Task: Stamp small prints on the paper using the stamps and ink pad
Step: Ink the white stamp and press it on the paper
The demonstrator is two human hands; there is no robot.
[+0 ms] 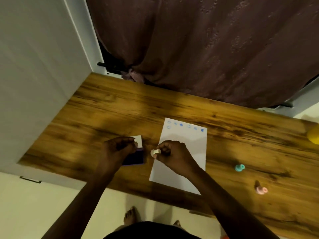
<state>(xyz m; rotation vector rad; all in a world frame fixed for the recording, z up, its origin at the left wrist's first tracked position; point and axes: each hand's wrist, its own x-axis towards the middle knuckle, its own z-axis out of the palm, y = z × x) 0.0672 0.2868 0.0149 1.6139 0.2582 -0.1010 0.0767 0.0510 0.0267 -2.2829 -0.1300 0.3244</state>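
A white sheet of paper (183, 152) lies on the wooden table (103, 111), with several small blue prints along its top edge. To its left sits a dark blue ink pad (134, 158) with a white lid (139, 139) standing up behind it. My left hand (117, 149) grips the ink pad at its lid. My right hand (172, 155) holds a small cream stamp (155, 151) just over the paper's left edge, beside the pad. A teal stamp (239, 167) and a pink stamp (261, 189) lie on the table to the right.
A yellow object (313, 135) sits at the table's right edge. A brown curtain (207, 49) hangs behind the table and a white wall panel (34, 66) stands to the left. My bare feet (130, 216) show on the floor below the table's front edge.
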